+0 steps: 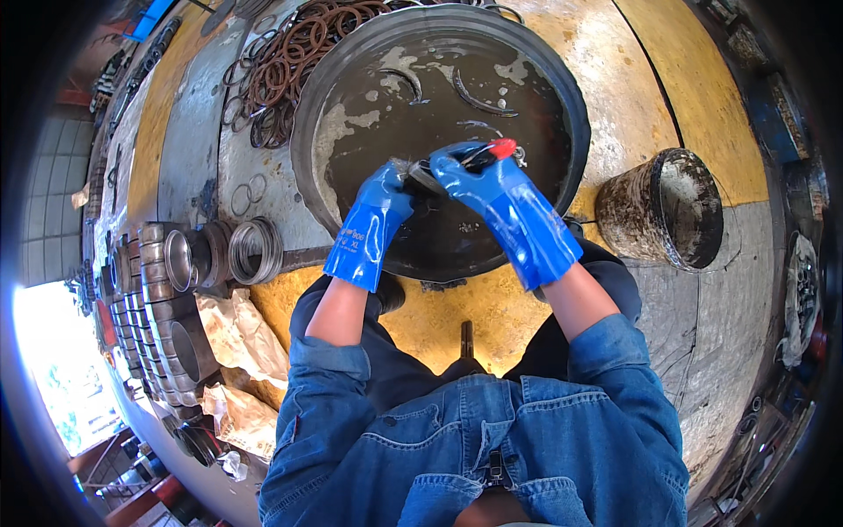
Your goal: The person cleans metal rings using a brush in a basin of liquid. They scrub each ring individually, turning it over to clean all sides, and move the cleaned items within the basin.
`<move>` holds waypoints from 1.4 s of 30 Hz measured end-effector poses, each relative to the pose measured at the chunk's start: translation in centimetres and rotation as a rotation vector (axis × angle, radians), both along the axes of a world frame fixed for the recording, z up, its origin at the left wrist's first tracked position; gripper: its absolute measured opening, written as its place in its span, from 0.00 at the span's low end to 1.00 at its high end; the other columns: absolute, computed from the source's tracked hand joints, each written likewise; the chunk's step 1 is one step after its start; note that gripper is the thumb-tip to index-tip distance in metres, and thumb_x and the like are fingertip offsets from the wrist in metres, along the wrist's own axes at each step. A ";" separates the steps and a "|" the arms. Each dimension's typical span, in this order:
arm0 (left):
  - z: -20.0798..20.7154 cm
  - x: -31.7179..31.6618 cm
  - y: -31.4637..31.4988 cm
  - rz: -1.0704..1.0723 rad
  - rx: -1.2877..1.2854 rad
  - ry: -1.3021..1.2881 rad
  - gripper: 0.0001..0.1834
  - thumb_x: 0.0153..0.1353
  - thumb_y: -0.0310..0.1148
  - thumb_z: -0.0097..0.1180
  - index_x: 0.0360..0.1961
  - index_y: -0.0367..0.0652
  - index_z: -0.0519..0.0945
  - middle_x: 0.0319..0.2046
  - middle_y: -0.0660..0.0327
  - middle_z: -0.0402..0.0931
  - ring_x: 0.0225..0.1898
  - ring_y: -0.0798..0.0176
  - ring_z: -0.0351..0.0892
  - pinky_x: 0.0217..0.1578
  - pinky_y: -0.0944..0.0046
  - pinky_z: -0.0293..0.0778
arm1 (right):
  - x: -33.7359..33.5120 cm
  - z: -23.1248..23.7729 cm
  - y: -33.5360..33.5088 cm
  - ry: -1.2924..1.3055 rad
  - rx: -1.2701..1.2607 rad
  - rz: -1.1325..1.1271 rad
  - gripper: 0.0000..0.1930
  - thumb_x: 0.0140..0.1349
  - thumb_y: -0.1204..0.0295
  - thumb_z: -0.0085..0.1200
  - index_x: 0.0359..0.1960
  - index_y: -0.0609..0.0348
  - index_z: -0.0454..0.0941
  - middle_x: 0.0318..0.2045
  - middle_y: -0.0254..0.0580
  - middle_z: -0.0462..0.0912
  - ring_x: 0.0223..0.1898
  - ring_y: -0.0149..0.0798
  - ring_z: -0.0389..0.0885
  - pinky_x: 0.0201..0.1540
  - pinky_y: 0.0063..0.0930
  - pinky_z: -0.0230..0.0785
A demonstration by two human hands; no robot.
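Note:
Both my hands wear blue rubber gloves and are held over a wide round metal basin (575,167) of murky dark liquid. My left hand (384,191) is closed around a dark, wet, ring-like metal piece (423,179). In my right hand (481,178), right against it, is a black-handled tool with a red end (501,148); its working end is hidden by the glove and the ring. Beyond my hands, the curved edges of a ring (479,101) and another ring (406,83) break the liquid's surface among patches of pale foam.
Rusty rings (294,53) lie heaped left of the basin. Nearer on that side are bright metal rings (255,251), stacked metal cylinders (158,299) and crumpled brown paper (241,334). A stained bucket (637,211) lies tilted at right. My legs straddle the basin's near side.

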State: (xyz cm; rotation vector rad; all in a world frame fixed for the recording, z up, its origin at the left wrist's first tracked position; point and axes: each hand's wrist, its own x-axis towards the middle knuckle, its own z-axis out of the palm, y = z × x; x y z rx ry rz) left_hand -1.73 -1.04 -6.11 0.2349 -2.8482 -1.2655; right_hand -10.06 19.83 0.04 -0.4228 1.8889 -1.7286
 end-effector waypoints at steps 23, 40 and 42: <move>4.6 0.7 -0.3 0.222 0.815 -0.197 0.17 0.65 0.33 0.68 0.52 0.38 0.82 0.34 0.61 0.84 0.30 0.70 0.80 0.34 0.69 0.77 | -2.6 -8.9 3.2 -0.045 0.720 -0.202 0.24 0.57 0.51 0.63 0.46 0.59 0.86 0.38 0.54 0.89 0.44 0.54 0.87 0.49 0.42 0.76; 4.7 -0.4 3.7 0.596 1.256 -0.315 0.26 0.75 0.50 0.49 0.56 0.37 0.80 0.49 0.49 0.83 0.50 0.51 0.82 0.53 0.52 0.78 | 1.3 1.6 -0.1 0.968 0.097 0.196 0.14 0.57 0.73 0.66 0.46 0.52 0.86 0.37 0.50 0.88 0.31 0.52 0.88 0.34 0.37 0.81; 5.0 1.1 3.1 0.447 1.178 -0.243 0.24 0.76 0.46 0.48 0.58 0.36 0.78 0.51 0.50 0.83 0.51 0.53 0.82 0.55 0.55 0.78 | 3.3 1.5 -0.4 1.101 0.151 0.275 0.15 0.57 0.72 0.66 0.47 0.51 0.84 0.36 0.47 0.88 0.29 0.50 0.87 0.31 0.37 0.80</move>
